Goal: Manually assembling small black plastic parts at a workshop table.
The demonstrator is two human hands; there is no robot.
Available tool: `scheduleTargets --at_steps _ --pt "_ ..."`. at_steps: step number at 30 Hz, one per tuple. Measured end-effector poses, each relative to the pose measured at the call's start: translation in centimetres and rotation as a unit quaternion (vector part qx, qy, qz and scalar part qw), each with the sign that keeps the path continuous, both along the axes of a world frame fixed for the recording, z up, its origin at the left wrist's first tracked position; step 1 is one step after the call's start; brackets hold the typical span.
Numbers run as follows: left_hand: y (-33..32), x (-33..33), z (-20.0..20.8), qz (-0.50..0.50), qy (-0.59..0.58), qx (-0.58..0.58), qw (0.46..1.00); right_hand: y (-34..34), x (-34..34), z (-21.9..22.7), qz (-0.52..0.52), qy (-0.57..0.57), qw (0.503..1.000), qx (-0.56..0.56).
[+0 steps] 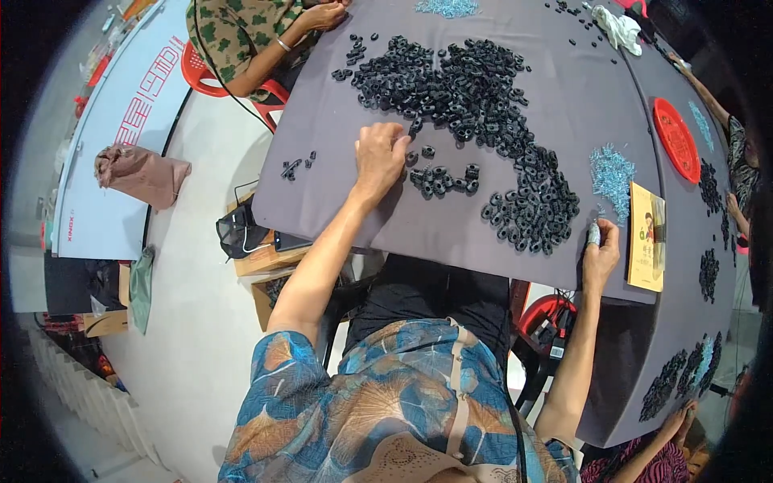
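Observation:
My left hand (381, 159) is above the grey-covered table with its fingers curled together. Small black plastic parts (439, 180) lie just beyond its fingertips, and whatever it may hold is hidden. A large heap of the same black parts (451, 84) spreads across the table ahead, with a lower cluster (531, 211) between my hands. My right hand (601, 251) rests at the table's near right, thumb and fingers brought together, a greyish covering on one fingertip. Right beyond it is a pile of small light-blue pins (613, 179); anything in its pinch is too small to tell.
A yellow booklet (645, 237) lies right of the pins, near a red oval tray (676, 140). Several other people's hands work around the table, one hand (326, 16) at the far left. More blue pins (447, 7) lie at the far edge. A red chair (201, 72) stands left.

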State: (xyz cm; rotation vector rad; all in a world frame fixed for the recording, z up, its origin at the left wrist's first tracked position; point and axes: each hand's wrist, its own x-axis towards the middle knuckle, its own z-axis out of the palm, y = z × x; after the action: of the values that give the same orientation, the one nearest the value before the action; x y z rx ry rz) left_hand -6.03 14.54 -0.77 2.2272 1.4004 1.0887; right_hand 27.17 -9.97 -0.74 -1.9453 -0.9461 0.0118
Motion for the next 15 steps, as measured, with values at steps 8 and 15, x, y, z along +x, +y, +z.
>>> scheduleTargets --at_steps 8,15 --pt "1.8 2.1 -0.1 0.017 0.097 -0.014 0.995 0.0 0.0 0.3 -0.014 -0.003 1.000 -0.018" --pt "-2.0 0.4 3.3 -0.111 -0.325 -0.278 0.897 -0.1 0.1 0.0 -0.014 0.024 1.000 -0.002"
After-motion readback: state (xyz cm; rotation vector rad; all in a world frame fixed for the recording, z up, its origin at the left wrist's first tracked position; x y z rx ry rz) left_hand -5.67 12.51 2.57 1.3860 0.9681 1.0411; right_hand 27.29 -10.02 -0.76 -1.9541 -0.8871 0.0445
